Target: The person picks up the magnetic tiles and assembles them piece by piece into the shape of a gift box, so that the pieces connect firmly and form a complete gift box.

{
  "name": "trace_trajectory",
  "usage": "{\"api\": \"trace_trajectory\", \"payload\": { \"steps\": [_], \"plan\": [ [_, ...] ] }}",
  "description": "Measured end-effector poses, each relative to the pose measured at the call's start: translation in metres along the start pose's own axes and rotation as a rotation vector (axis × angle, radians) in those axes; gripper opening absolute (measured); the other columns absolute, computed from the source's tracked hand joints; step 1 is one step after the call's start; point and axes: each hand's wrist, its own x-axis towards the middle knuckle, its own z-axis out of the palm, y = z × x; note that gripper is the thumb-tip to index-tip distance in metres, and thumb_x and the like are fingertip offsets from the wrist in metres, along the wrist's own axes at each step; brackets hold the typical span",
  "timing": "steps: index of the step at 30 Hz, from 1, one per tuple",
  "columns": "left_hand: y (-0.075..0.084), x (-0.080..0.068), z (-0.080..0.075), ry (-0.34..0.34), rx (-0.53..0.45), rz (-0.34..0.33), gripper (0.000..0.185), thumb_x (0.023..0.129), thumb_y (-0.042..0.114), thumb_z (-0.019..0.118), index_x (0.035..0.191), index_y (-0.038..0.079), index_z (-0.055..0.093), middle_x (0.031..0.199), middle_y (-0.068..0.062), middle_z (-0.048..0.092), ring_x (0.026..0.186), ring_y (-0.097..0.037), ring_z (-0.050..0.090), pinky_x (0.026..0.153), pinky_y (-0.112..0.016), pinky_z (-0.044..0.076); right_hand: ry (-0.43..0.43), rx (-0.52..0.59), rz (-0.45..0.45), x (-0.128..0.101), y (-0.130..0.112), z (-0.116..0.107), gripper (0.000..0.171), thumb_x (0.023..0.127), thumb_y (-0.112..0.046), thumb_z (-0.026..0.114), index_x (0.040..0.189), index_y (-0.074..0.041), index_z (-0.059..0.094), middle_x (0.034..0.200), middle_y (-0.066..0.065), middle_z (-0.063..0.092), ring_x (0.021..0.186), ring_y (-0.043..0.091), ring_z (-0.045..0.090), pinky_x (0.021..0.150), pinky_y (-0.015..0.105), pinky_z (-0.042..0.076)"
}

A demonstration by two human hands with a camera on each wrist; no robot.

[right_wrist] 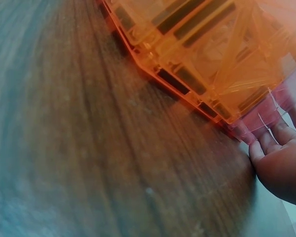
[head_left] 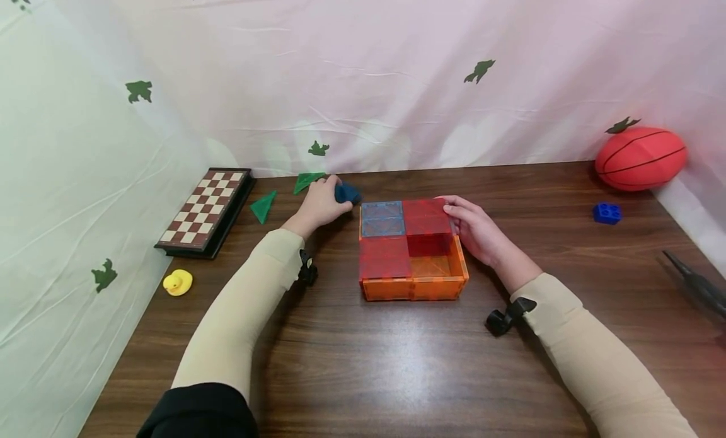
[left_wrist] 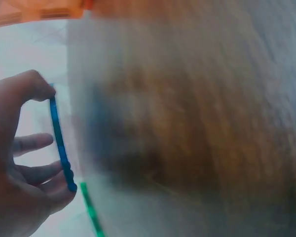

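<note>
A box of translucent magnetic tiles (head_left: 435, 288) stands mid-table, with orange walls at the front. Red tiles (head_left: 384, 258) and blue tiles (head_left: 382, 219) cover most of its top; the front-right part is uncovered. My right hand (head_left: 479, 233) holds the box's back-right corner, its fingertips against a red tile there; in the right wrist view several fingers (right_wrist: 281, 134) touch a reddish wall. Left of the box, my left hand (head_left: 324, 205) pinches a blue magnetic tile (left_wrist: 61, 140) between thumb and fingers. Close by that hand are two green triangular tiles (head_left: 263, 207).
A chessboard case (head_left: 204, 211) and a yellow rubber duck (head_left: 178, 282) are at the left. Toward the right are a red ball (head_left: 641, 159), a blue toy brick (head_left: 607, 213) and a dark pointed object (head_left: 697, 283). A pale curtain (head_left: 386, 79) hangs behind the table.
</note>
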Motion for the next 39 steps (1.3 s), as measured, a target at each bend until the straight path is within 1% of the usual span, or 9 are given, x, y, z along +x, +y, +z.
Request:
{"api": "trace_trajectory", "payload": {
  "steps": [5, 7, 10, 15, 18, 24, 28, 31, 39],
  "plan": [
    [0.023, -0.008, -0.017, 0.113, -0.104, 0.06, 0.056, 0.092, 0.033, 0.065, 0.138, 0.005, 0.051, 0.136, -0.019, 0.055, 0.123, -0.037, 0.048, 0.1, -0.05, 0.043, 0.009, 0.003, 0.0, -0.002, -0.001, -0.002, 0.027, 0.108, -0.022, 0.051, 0.131, -0.011, 0.059, 0.112, 0.001, 0.068, 0.088, 0.016, 0.054, 0.074, 0.024, 0.046],
    [0.038, -0.011, -0.024, 0.148, -0.13, 0.126, 0.055, 0.092, 0.033, 0.066, 0.138, 0.006, 0.052, 0.137, -0.017, 0.055, 0.121, -0.034, 0.049, 0.099, -0.049, 0.044, 0.011, 0.004, -0.003, -0.003, -0.001, -0.003, 0.027, 0.108, -0.022, 0.051, 0.131, -0.011, 0.059, 0.111, 0.001, 0.068, 0.087, 0.016, 0.053, 0.074, 0.023, 0.045],
    [0.062, -0.018, -0.033, 0.158, -0.128, 0.239, 0.055, 0.093, 0.032, 0.068, 0.14, 0.007, 0.054, 0.141, -0.013, 0.055, 0.127, -0.031, 0.048, 0.103, -0.049, 0.043, 0.013, 0.007, -0.008, -0.004, -0.003, -0.005, 0.026, 0.108, -0.022, 0.051, 0.13, -0.011, 0.059, 0.11, 0.001, 0.068, 0.087, 0.016, 0.054, 0.074, 0.024, 0.045],
    [0.105, -0.037, -0.037, 0.09, -0.066, 0.427, 0.054, 0.093, 0.03, 0.069, 0.142, 0.01, 0.057, 0.144, -0.012, 0.054, 0.134, -0.03, 0.044, 0.111, -0.044, 0.035, 0.009, 0.012, -0.009, -0.007, -0.004, -0.006, 0.026, 0.108, -0.023, 0.051, 0.13, -0.012, 0.059, 0.112, 0.0, 0.068, 0.089, 0.015, 0.055, 0.076, 0.024, 0.046],
    [0.126, -0.053, -0.032, 0.03, -0.033, 0.518, 0.054, 0.093, 0.03, 0.069, 0.143, 0.012, 0.058, 0.145, -0.013, 0.053, 0.133, -0.031, 0.043, 0.108, -0.043, 0.038, 0.008, 0.006, -0.008, -0.007, -0.003, -0.006, 0.025, 0.108, -0.023, 0.05, 0.129, -0.014, 0.061, 0.111, 0.001, 0.068, 0.089, 0.015, 0.056, 0.076, 0.023, 0.047],
    [0.148, -0.082, -0.019, -0.115, 0.023, 0.62, 0.053, 0.096, 0.032, 0.068, 0.145, 0.017, 0.059, 0.152, -0.015, 0.046, 0.133, -0.03, 0.041, 0.105, -0.038, 0.042, -0.028, 0.015, -0.012, -0.002, -0.002, -0.001, 0.023, 0.11, -0.022, 0.048, 0.126, -0.014, 0.062, 0.113, 0.001, 0.069, 0.097, 0.015, 0.063, 0.084, 0.024, 0.053],
    [0.156, -0.096, -0.011, -0.184, 0.058, 0.699, 0.052, 0.097, 0.032, 0.068, 0.145, 0.017, 0.059, 0.151, -0.014, 0.047, 0.131, -0.028, 0.042, 0.109, -0.035, 0.039, -0.031, 0.039, -0.013, 0.0, -0.001, 0.002, 0.023, 0.109, -0.022, 0.049, 0.127, -0.011, 0.06, 0.114, 0.001, 0.069, 0.099, 0.015, 0.063, 0.086, 0.023, 0.052],
    [0.16, -0.102, -0.007, -0.218, 0.072, 0.734, 0.051, 0.097, 0.032, 0.068, 0.145, 0.017, 0.059, 0.151, -0.014, 0.047, 0.131, -0.027, 0.042, 0.109, -0.034, 0.037, -0.022, 0.038, -0.003, 0.001, -0.001, 0.003, 0.026, 0.109, -0.023, 0.05, 0.129, -0.01, 0.059, 0.116, 0.002, 0.068, 0.103, 0.016, 0.062, 0.09, 0.023, 0.051],
    [0.163, -0.106, 0.002, -0.275, 0.108, 0.713, 0.052, 0.098, 0.034, 0.065, 0.147, 0.019, 0.057, 0.153, -0.01, 0.045, 0.134, -0.023, 0.037, 0.11, -0.029, 0.037, -0.009, 0.011, -0.004, -0.001, -0.002, 0.001, 0.026, 0.109, -0.023, 0.049, 0.13, -0.012, 0.058, 0.118, 0.0, 0.068, 0.106, 0.015, 0.063, 0.094, 0.024, 0.051]
  ]
}}
